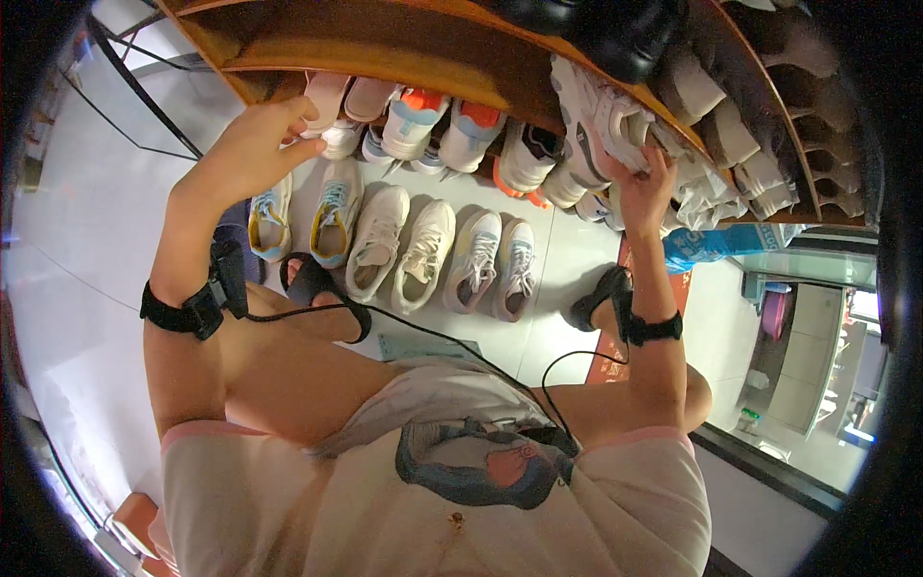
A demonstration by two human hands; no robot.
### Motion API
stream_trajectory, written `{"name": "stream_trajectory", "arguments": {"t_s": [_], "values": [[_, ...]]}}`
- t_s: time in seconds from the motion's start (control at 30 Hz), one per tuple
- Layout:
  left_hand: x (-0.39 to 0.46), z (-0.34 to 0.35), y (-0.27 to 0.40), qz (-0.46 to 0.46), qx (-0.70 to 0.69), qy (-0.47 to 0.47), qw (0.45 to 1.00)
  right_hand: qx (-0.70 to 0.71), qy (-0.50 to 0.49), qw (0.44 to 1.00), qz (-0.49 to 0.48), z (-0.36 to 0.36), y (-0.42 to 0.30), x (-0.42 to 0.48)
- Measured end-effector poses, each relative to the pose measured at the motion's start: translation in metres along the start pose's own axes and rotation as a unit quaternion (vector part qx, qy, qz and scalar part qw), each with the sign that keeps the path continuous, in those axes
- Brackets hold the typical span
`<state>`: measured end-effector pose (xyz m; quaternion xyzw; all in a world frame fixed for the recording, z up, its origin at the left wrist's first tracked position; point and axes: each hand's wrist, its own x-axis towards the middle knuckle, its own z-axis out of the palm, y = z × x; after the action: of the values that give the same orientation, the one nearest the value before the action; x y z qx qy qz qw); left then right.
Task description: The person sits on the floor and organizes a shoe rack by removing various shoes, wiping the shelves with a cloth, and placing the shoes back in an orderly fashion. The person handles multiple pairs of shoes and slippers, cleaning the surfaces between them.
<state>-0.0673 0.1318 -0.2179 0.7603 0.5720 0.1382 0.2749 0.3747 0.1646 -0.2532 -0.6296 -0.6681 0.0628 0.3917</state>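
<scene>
At the left end of the wooden shoe rack, my left hand (270, 137) has thumb and fingers apart at the front end of a pale pink slide (328, 97). Whether it grips the slide is unclear. A second pink slide (369, 99) lies beside it. On the right, my right hand (644, 189) has its fingers curled at the near end of a white sneaker (583, 122) with dark markings. Crinkled white wrapping (613, 119) is against that sneaker. Below the rack, white and yellow-trimmed sneakers (335, 216), cream sneakers (429, 252) and grey-white sneakers (476, 260) stand on the floor.
Several sneakers (414, 122) fill the lower shelf, and black shoes (620, 36) sit higher up. A black cable (433, 332) runs between my wrist straps. A blue bag (707, 245) stands by a red mat (609, 357). A black metal frame (137, 86) is at left.
</scene>
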Motion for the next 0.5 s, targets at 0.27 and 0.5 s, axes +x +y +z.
{"name": "stream_trajectory", "arguments": {"t_s": [0.27, 0.5], "values": [[0.010, 0.004, 0.027, -0.026, 0.026, -0.042, 0.998, -0.002, -0.146, 0.988, 0.048, -0.084, -0.014, -0.088], [0.029, 0.013, 0.032, 0.001, 0.015, -0.078, 0.997, -0.031, -0.302, 0.935, 0.185, -0.131, 0.019, -0.128]]}}
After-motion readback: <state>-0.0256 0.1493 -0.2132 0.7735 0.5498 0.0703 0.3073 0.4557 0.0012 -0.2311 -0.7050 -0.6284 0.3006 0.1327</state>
